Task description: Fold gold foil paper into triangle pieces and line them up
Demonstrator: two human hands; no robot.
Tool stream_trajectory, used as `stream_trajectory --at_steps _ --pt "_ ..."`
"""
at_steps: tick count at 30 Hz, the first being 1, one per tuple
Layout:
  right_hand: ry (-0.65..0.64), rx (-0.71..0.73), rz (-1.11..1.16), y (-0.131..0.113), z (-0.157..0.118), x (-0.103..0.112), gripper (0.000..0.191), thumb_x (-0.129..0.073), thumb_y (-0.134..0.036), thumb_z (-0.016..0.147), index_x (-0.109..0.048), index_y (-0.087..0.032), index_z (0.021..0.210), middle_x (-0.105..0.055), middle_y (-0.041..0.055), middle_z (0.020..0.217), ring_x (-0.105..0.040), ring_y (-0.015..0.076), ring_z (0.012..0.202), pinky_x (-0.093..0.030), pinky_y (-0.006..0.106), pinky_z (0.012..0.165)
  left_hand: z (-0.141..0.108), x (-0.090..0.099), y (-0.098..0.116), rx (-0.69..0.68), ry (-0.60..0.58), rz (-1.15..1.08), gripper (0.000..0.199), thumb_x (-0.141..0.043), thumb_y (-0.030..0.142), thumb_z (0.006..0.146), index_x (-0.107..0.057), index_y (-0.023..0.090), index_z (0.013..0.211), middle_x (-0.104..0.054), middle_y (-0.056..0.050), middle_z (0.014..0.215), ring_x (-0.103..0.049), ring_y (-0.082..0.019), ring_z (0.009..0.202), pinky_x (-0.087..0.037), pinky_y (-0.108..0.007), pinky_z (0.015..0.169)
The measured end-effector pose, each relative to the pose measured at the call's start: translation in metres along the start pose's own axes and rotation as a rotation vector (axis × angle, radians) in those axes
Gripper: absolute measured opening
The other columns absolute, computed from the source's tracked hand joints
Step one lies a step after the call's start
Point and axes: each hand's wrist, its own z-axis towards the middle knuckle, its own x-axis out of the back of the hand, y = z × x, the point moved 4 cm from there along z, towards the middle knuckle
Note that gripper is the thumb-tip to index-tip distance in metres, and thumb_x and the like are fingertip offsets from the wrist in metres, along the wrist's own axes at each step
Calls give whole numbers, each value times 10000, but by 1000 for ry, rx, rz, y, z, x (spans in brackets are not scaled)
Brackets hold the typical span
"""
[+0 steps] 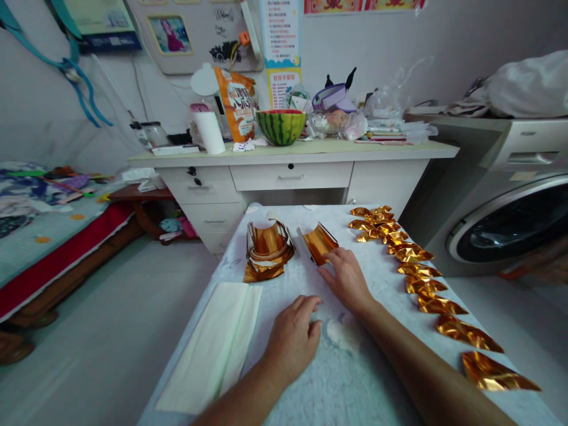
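While your right hand [348,275] extends to just right of frame center, its fingertips meet the near right edge of a small curved stack of gold foil [319,241]. Right grip: fingers bent, thumb slightly apart below them; you cannot tell from this view whether it pinches a sheet. Your left hand [293,337] is lower, near bottom center; its grip is partly open, fingers curled, thumb apart, nothing seen in it.

Left of the small stack, apart from it, you have a larger curled foil bundle [266,242], layers nested. At lower left of center, folded whitish sheets [204,349] lie on the cloth-covered surface [346,384]. Down the right side of the frame, pointed gold pieces [470,332] run in a line toward the lower right corner, several overlapping at the far end.

Across upper center, a second surface [310,158] carries a cut watermelon [281,129] and an orange pouch [239,109]; a washing machine [488,154] stands at right.
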Motion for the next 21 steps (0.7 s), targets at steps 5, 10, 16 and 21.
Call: stream_trajectory --at_steps 5,10,16,21 --pt "10 12 -58 3 3 -14 222 -637 -282 845 -705 -181 1030 -628 100 970 -515 251 901 -407 354 828 0 -1 0 -16 -13 7 350 -513 59 775 -587 210 1082 -636 -38 1052 -616 -196 963 -479 -321 856" --pt "25 21 -69 4 4 -21 160 -606 -238 869 -745 -200 940 -634 80 877 -509 228 838 -395 328 771 1 -3 -3 -17 -24 29 313 -515 85 790 -598 217 1061 -636 -32 1040 -615 -201 950 -480 -325 845" --pt "72 22 -31 5 3 -19 204 -545 -165 873 -739 -209 823 -632 63 801 -508 217 798 -396 321 761 3 -2 -3 -10 -23 34 294 -507 87 793 -609 204 1043 -633 -39 1027 -614 -203 944 -483 -324 839" --pt "164 -42 33 10 -1 -13 188 -508 -140 837 -688 -186 804 -603 70 827 -532 218 835 -420 318 780 1 0 -1 -29 -18 27 302 -509 76 783 -614 194 1041 -633 -43 1017 -613 -202 942 -481 -325 845"
